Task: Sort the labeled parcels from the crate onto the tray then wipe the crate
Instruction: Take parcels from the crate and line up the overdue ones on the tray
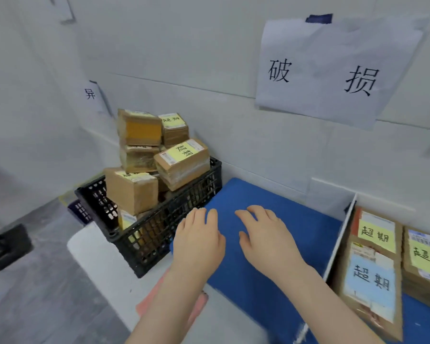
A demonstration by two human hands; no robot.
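White wall (209, 58) behind the bench (90, 247); left grip (199, 242) and right grip (266, 240) hang open, empty, over the blue tray (271, 194). Crate (159, 229) sits just left of the nearer left grip, its top parcel (181, 162) beyond, long axis crosswise.

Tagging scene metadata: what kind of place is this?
Likely a parcel sorting or returns corner: a black crate heaped with labelled cardboard parcels, a taped-up handwritten category sign, and a blue tray beside it.
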